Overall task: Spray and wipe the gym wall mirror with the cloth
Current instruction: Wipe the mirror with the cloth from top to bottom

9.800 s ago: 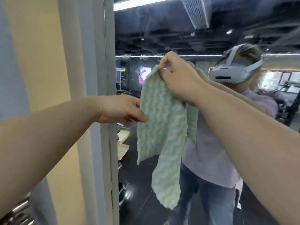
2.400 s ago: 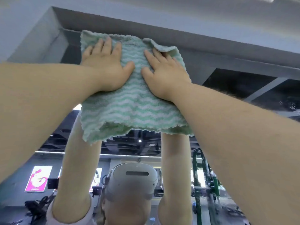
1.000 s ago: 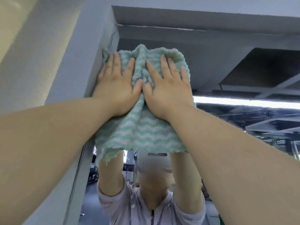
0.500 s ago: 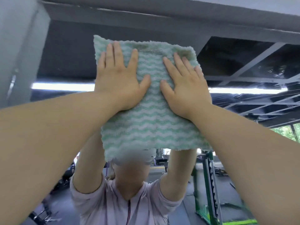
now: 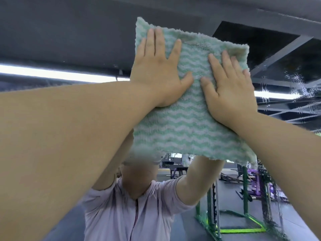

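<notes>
Cloth: a square, fluffy microfibre cloth with green and white wavy stripes [image 5: 187, 108] is spread flat against the glass of the large gym wall mirror [image 5: 69, 40], high in the upper part of the pane, so that the widest possible face is pressed to the surface.
Left hand: the left hand [image 5: 159, 73] is laid palm-down on the upper left portion of the cloth; its fingers [image 5: 157, 42] are stretched out and spread, nothing is gripped, and the cloth is held only by pressure against the glass.
Right hand: the right hand [image 5: 227, 89] is laid just beside it on the right portion, thumb nearly touching the other thumb; its fingers [image 5: 225, 61] are likewise extended flat, not curled round anything.
Reason for the hold: two flat palms side by side are judged to keep the cloth from bunching and to share the push needed at full reach overhead.
Droplets: a patch of spray droplets and runs [image 5: 298, 84] is seen on the glass to the right of the cloth, not yet wiped; further streaks are seen lower right.
Step in hand: wiping of the top band of the mirror is judged to be under way, with the wet area to the right left to cover.
Spray bottle: none is in view.
</notes>
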The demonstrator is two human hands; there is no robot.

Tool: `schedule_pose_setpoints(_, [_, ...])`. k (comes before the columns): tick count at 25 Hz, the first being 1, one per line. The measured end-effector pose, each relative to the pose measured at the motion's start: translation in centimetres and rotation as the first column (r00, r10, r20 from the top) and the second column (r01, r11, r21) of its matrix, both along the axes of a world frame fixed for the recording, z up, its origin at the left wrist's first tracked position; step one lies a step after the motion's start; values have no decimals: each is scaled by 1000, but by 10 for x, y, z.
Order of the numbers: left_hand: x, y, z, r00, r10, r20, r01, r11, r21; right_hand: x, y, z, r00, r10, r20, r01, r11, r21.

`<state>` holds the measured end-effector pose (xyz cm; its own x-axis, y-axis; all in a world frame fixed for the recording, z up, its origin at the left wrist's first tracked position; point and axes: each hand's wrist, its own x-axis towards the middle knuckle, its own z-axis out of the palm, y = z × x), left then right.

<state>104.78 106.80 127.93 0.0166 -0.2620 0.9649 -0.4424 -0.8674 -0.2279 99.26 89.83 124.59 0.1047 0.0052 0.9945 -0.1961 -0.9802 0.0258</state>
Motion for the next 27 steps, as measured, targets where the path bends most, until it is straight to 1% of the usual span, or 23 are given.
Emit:
schedule_pose_setpoints(3, [5, 20, -9, 1000, -1, 3, 0, 1000, 21, 2, 22, 0, 1000, -7, -30, 8, 999, 32])
schedule_pose_setpoints(5, [15, 49, -18, 1000, 4, 14, -4, 1000, -4, 9, 52, -5, 999, -15, -46, 16, 1000, 11])
schedule_pose_setpoints(9, [44, 143, -37, 999, 33, -1, -33, 997, -67, 38, 144, -18, 998, -7, -62, 3, 998, -57])
schedule_pose_setpoints(14, [78, 273, -55, 996, 59, -61, -65, 994, -93, 82, 271, -30, 999, 22, -50, -26, 995, -94])
schedule_pose_setpoints(16, [89, 308, -60, 994, 56, -93, -67, 992, -112, 97, 307, -36, 999, 31, -32, -34, 994, -101])
schedule_pose_setpoints(21, [96, 319, -60, 996, 45, -72, -53, 992, -117, 98, 322, -37, 999, 37, -37, -40, 995, -93])
schedule_pose_setpoints(27, [88, 291, -61, 994, 64, -89, -81, 977, -197, 91, 290, -32, 998, 48, -43, -55, 982, -180])
